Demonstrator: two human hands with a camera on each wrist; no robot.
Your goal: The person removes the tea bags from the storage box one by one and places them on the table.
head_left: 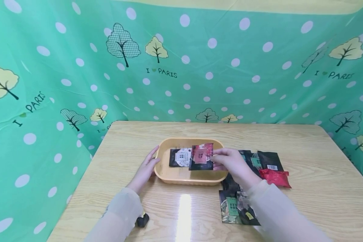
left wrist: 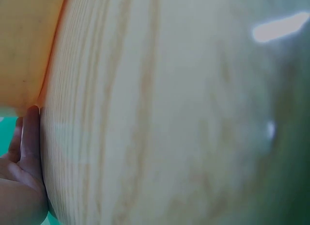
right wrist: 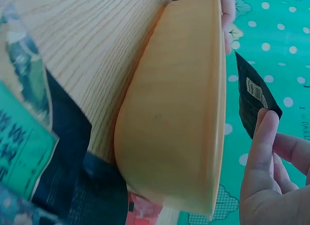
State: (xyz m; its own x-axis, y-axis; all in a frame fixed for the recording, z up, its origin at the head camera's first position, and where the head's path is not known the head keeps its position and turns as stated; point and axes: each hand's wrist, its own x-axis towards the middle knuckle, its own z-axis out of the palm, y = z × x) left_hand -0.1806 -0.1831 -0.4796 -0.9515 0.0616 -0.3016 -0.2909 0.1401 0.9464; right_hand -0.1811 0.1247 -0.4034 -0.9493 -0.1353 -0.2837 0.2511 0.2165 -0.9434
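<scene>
My right hand (head_left: 234, 164) pinches a red-and-black sachet (head_left: 201, 157) by its right edge, holding it over the yellow plastic tray (head_left: 187, 182). In the right wrist view the sachet's dark back (right wrist: 253, 96) with a barcode stands above the tray's rim, between thumb and fingers. Inside the tray lies a black-and-white sachet (head_left: 180, 157), partly covered by the held one. My left hand (head_left: 143, 171) touches the tray's left end, its fingers fairly straight along the wall. The left wrist view shows those fingers (left wrist: 31, 130) against the tray.
Right of the tray lie several dark sachets with green labels (head_left: 230, 206), partly hidden by my right arm. A red packet (head_left: 275, 177) lies by a black sachet (head_left: 269, 159) there. A small black object (head_left: 143, 220) sits beside my left sleeve on the wooden table (head_left: 317, 168).
</scene>
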